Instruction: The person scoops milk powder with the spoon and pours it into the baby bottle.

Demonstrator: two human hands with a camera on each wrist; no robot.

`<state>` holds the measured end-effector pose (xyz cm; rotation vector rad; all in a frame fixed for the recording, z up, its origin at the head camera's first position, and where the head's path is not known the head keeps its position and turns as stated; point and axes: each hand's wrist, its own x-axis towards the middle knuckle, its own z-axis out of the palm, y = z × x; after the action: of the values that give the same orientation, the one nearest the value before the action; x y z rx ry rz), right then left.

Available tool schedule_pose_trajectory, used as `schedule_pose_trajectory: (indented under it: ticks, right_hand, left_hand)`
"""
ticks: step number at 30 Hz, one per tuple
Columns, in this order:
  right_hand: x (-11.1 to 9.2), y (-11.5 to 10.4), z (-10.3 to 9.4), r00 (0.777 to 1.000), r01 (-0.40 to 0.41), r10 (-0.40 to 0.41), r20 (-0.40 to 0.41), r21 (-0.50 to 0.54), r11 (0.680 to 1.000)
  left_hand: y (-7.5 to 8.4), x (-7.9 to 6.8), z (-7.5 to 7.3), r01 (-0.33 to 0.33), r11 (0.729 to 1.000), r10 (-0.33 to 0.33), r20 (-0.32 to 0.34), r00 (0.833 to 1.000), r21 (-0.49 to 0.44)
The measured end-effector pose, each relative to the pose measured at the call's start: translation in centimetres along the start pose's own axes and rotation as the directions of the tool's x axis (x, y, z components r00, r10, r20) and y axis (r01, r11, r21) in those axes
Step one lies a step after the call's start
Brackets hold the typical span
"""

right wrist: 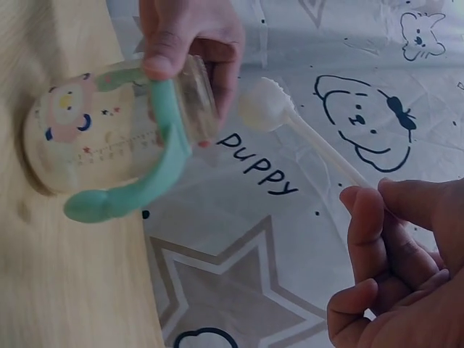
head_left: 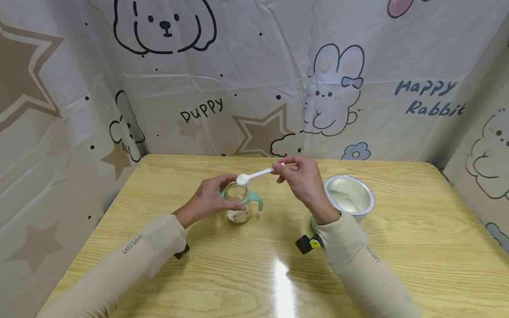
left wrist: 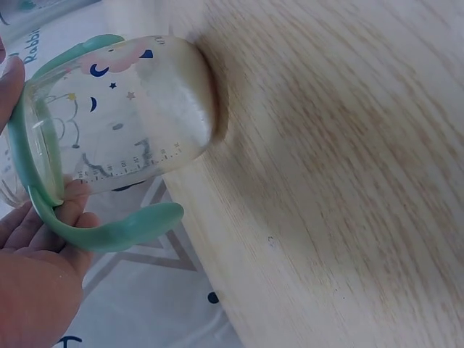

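My left hand (head_left: 212, 194) grips a clear baby bottle (head_left: 238, 215) around its neck, thumb on the near side. The bottle stands upright and uncapped on the table, with a mint-green handle ring (left wrist: 134, 228) and printed cartoons; pale contents show at its base in the left wrist view. Between thumb and fingertips, my right hand (head_left: 300, 179) pinches the handle end of a white measuring scoop (right wrist: 264, 105). White powder heaps in the scoop's bowl, which is just above the bottle's open mouth in the head view.
An open tin (head_left: 373, 204) with a silvery rim stands right of the bottle, partly behind my right wrist. A green edge (head_left: 313, 224) shows beside that wrist. The wood-grain table (head_left: 238, 282) meets a printed cloth backdrop (head_left: 254, 88) behind and at the sides.
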<state>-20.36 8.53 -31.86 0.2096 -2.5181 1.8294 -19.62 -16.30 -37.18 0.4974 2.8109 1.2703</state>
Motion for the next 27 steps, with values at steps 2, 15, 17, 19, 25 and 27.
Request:
schedule_pose_trajectory:
  ticks: [2, 15, 17, 19, 25, 27]
  right_hand:
    - [0.1, 0.1, 0.5, 1.0, -0.002, 0.002, 0.003, 0.015, 1.0]
    - [-0.4, 1.7, 2.4, 0.985, 0.154, -0.139, 0.098, -0.172, 0.973]
    - [-0.5, 1.7, 2.3, 0.975, 0.21, -0.187, 0.121, -0.214, 0.954]
    - [-0.4, 1.8, 2.1, 0.962, 0.258, -0.23, 0.147, -0.219, 0.941]
    - [-0.2, 2.3, 1.4, 0.938, 0.301, -0.271, 0.216, -0.123, 0.946]
    - [-0.2, 2.3, 1.2, 0.934, 0.31, -0.279, 0.225, -0.119, 0.943]
  left_hand:
    - [0.0, 0.0, 0.0, -0.004, 1.0, 0.004, -0.003, 1.0, -0.003]
    - [-0.2, 0.0, 0.0, 0.002, 1.0, -0.002, 0.001, 1.0, 0.013]
    - [-0.2, 0.0, 0.0, 0.002, 1.0, -0.002, 0.0, 1.0, 0.009]
    - [-0.2, -0.1, -0.1, 0.005, 1.0, -0.005, 0.002, 1.0, 0.006]
    - [-0.2, -0.1, -0.1, 0.012, 1.0, -0.012, 0.0, 1.0, 0.003]
    - [-0.2, -0.1, 0.0, 0.01, 1.0, -0.01, 0.0, 1.0, -0.001]
